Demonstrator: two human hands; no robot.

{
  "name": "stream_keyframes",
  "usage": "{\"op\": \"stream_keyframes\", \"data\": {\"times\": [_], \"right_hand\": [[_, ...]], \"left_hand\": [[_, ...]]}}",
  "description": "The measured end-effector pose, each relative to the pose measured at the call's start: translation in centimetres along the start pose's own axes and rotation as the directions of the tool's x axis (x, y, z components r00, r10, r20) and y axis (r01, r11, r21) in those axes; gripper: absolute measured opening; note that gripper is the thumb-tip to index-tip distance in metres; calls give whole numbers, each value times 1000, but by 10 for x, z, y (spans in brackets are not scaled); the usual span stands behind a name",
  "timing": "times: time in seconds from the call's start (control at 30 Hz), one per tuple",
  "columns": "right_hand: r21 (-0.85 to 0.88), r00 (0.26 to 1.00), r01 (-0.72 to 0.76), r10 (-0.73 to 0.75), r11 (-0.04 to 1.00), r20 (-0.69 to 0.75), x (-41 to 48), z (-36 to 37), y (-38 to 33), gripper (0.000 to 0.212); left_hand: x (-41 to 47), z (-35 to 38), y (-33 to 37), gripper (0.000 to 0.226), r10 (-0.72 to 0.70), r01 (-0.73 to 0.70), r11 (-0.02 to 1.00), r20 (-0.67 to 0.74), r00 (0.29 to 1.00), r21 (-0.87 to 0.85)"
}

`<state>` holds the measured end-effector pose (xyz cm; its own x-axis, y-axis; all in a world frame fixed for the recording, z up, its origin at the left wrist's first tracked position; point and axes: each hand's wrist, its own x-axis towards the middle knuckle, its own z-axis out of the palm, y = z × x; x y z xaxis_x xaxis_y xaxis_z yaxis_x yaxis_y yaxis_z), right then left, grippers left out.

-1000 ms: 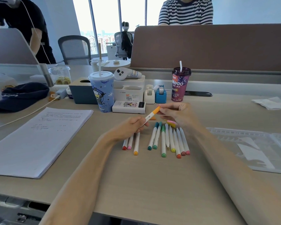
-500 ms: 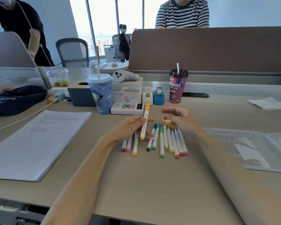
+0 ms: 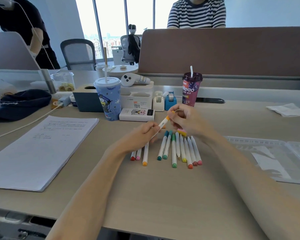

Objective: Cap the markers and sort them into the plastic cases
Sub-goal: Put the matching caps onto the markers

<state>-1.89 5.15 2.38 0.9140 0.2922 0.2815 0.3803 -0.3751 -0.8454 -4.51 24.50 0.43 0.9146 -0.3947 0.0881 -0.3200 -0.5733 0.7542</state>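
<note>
The left hand grips the orange marker by its barrel, and the right hand pinches its 2 o'clock end. Other markers lie on the bench beneath, with the plastic case at their 3 o'clock.

The held marker shows only its middle. The left hand wraps its lower barrel and the right hand covers its far end, so whether a cap sits there cannot be told. Left of the row of markers, three more markers lose their upper ends under the left hand. Just beyond the row, a pink and yellow piece is partly hidden by the right wrist. Right of the row, the plastic case runs off the edge.
</note>
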Motion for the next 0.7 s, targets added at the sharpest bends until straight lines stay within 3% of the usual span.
{"op": "stream_keyframes", "data": {"times": [0.13,0.37,0.47,0.53,0.6,0.7], "right_hand": [[49,999,2,-4,999,35,6,-8,-4,9],[260,988,-151,142,954,52,9,20,9,15],[335,957,-185,247,924,-153,14,-9,14,16],[228,945,-206,254,952,-206,15,-39,19,11],[-32,966,-227,221,973,-131,16,-44,26,9],[-221,988,-155,157,963,-5,23,-13,31,5]], "left_hand": [[2,-2,3,28,5,-4,998,-9,1000,60],[0,-12,-16,32,-73,66,964,17,997,257],[-6,-25,-29,30,-123,122,941,-18,992,315],[-6,-29,-30,27,-90,114,968,-113,990,222],[-1,-23,-25,26,-61,82,989,-161,985,125],[4,-13,-21,31,-71,78,992,-71,995,103]]}}
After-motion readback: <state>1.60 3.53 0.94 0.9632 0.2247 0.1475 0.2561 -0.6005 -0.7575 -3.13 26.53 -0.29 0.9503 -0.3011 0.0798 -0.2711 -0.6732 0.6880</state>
